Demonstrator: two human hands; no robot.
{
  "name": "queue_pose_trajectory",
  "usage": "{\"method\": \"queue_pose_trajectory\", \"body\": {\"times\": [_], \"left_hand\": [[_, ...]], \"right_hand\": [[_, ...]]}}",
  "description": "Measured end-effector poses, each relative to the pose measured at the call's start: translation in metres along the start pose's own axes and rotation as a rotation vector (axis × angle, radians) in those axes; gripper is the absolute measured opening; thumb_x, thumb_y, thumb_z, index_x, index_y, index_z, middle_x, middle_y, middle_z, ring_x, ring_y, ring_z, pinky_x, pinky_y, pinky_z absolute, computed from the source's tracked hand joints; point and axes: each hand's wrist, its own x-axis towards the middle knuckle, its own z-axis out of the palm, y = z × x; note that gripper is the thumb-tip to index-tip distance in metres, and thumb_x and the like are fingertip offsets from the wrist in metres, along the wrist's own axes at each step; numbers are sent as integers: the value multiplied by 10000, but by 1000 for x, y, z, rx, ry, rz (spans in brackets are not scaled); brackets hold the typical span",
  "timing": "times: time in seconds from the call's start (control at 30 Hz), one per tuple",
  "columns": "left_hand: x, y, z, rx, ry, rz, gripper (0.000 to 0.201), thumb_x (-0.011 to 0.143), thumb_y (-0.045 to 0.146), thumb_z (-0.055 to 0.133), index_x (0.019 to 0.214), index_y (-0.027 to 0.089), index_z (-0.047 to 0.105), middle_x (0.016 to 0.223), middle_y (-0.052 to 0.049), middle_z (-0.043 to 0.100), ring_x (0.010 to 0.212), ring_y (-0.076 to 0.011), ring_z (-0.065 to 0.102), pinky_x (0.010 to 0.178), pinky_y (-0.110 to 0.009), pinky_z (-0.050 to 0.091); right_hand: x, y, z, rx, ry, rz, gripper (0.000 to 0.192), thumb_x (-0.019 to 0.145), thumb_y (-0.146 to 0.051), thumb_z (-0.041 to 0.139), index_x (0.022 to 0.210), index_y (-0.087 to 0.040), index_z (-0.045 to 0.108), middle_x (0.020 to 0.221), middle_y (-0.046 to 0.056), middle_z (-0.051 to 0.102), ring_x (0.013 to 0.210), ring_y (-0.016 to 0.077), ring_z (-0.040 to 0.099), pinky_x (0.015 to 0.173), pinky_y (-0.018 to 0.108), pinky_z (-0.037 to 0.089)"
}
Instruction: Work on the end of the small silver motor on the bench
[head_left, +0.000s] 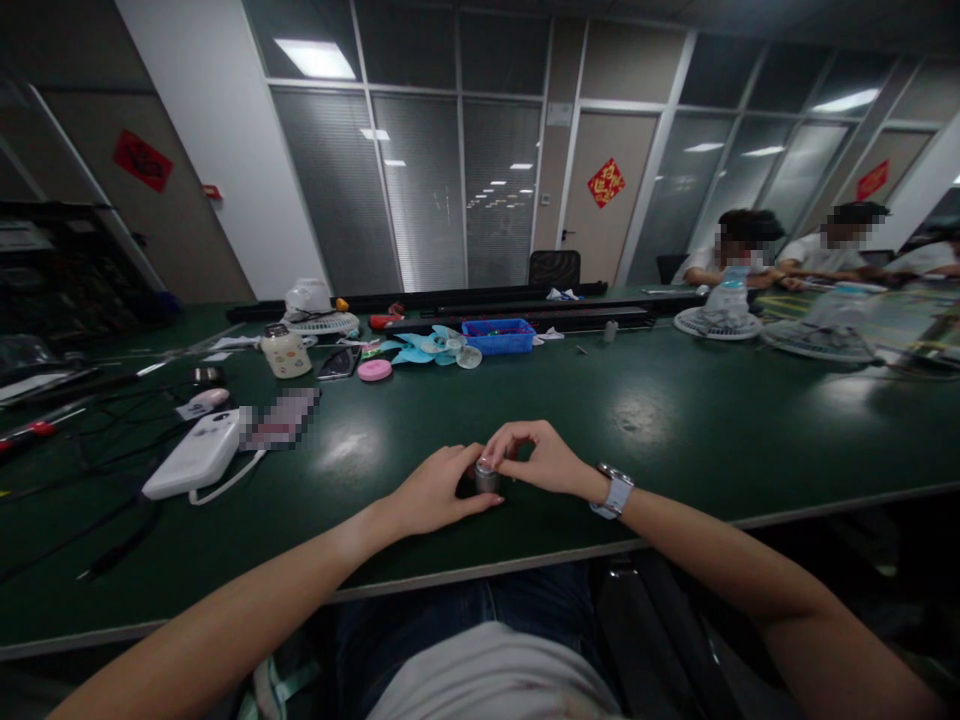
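Note:
A small grey metal cylinder [487,482] stands upright on the green table [720,420], close to its front edge. Around its left side curls my left hand [439,488], thumb at the near side and fingers behind, closed on it. My right hand [536,458] pinches at the cylinder's top with thumb and forefinger; whether a separate small part sits between those fingertips is too small to make out. A watch with a pale strap [616,495] is on my right wrist.
To the left lie a white power bank [196,455], a cabled phone [281,418] and black cables. Further back are a patterned bottle [285,352], a pink round lid [375,370], a blue basket [498,337] and another small cylinder [611,331]. Co-workers sit at the far right behind fans [718,322].

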Motion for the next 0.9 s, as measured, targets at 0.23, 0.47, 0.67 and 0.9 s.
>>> {"method": "queue_pose_trajectory", "body": {"times": [0.23, 0.47, 0.67, 0.9], "left_hand": [[0, 0, -1, 4, -13, 2, 362, 847, 489, 637, 1031, 185, 567, 947, -57, 656, 863, -235, 623, 760, -335, 466], [0, 0, -1, 2, -14, 8, 360, 850, 490, 631, 1042, 194, 562, 957, -56, 655, 875, -236, 623, 777, -339, 471], [0, 0, -1, 2, -11, 8, 365, 847, 486, 637, 1049, 193, 558, 951, -54, 657, 858, -233, 625, 763, -336, 472], [0, -1, 0, -8, -6, 13, 373, 850, 493, 631, 1042, 180, 565, 947, -57, 655, 853, -229, 617, 758, -333, 463]], "right_hand": [[0, 2, 0, -9, 11, -9, 55, 786, -207, 704, 751, -167, 690, 847, 45, 728, 789, 166, 677, 675, 269, 504], [0, 1, 1, -19, 19, -8, 80, 784, -226, 712, 734, -168, 691, 838, 46, 731, 784, 170, 678, 665, 273, 503], [0, 1, 0, -22, 20, -14, 81, 797, -234, 709, 751, -168, 697, 834, 44, 730, 775, 164, 677, 654, 264, 491], [0, 0, 0, -16, 23, -24, 66, 793, -219, 713, 755, -167, 700, 831, 44, 725, 777, 163, 677, 653, 258, 487]]}}
